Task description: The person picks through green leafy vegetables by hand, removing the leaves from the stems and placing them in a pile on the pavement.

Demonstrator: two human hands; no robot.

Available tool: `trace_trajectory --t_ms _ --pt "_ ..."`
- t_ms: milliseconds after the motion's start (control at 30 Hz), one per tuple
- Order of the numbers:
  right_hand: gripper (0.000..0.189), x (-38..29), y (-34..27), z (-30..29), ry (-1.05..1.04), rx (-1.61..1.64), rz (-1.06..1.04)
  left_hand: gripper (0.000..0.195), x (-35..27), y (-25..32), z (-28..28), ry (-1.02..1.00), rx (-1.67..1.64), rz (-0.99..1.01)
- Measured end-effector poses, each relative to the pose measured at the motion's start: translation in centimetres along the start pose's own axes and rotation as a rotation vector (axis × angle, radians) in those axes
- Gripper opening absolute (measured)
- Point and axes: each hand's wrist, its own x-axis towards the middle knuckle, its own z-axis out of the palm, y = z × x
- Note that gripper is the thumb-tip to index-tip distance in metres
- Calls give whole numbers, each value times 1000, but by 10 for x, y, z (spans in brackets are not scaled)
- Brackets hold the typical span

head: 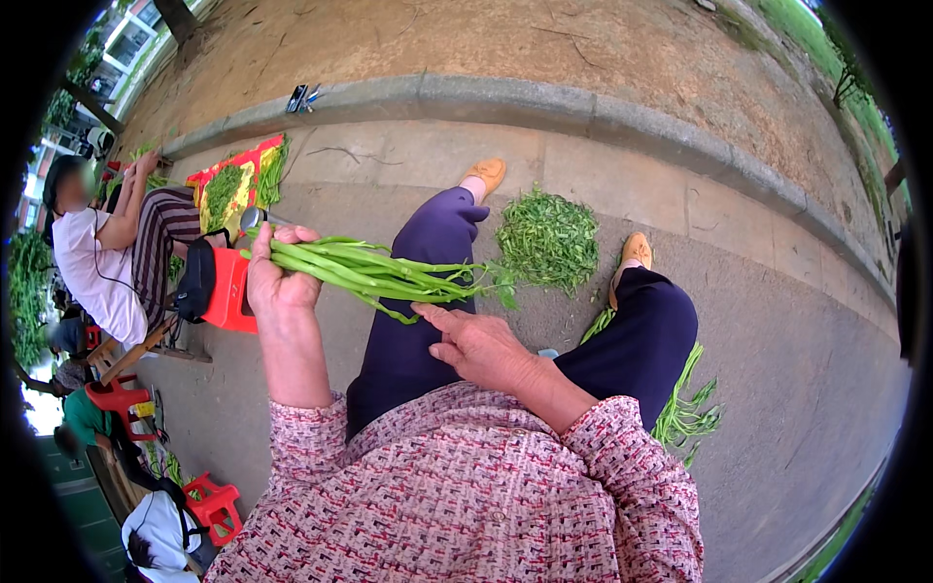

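My left hand (283,280) is closed around the thick ends of a bundle of green leafy-vegetable stems (364,270), which reaches to the right across my thigh. Thin tips and one small leaf stand at its right end. Just below those tips, my right hand (477,342) has its index finger extended near a drooping stem; whether it touches is unclear. Nothing shows in its grasp, though its palm side is hidden. A heap of torn green leaves (548,240) lies on the ground between my feet. More long stems (685,408) lie beside my leg on the right.
A seated person (102,248) is at the left, near a red plastic stool (229,291) with a black bag (195,280). Beyond lies a red and yellow sheet (251,171) with greens. A concrete kerb (503,102) crosses ahead. More people and red stools (213,503) are at lower left.
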Motion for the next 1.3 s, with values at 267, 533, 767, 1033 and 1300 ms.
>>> trace_trajectory --t_ms 267,533,767,1033,1300 --pt "17 11 32 24 -141 647 126 23 -2 -6 1 -3 -21 -11" --pt "19 -3 28 0 -227 852 151 21 -1 -6 0 24 -11 17" --pt "12 -22 51 -11 -110 106 236 19 -3 -8 0 -53 26 17" --pt "40 -21 -14 -68 458 -15 -56 14 -35 -67 13 -323 274 -85" --pt "89 -6 -41 -54 330 116 -78 18 -73 -118 9 -610 653 -137"
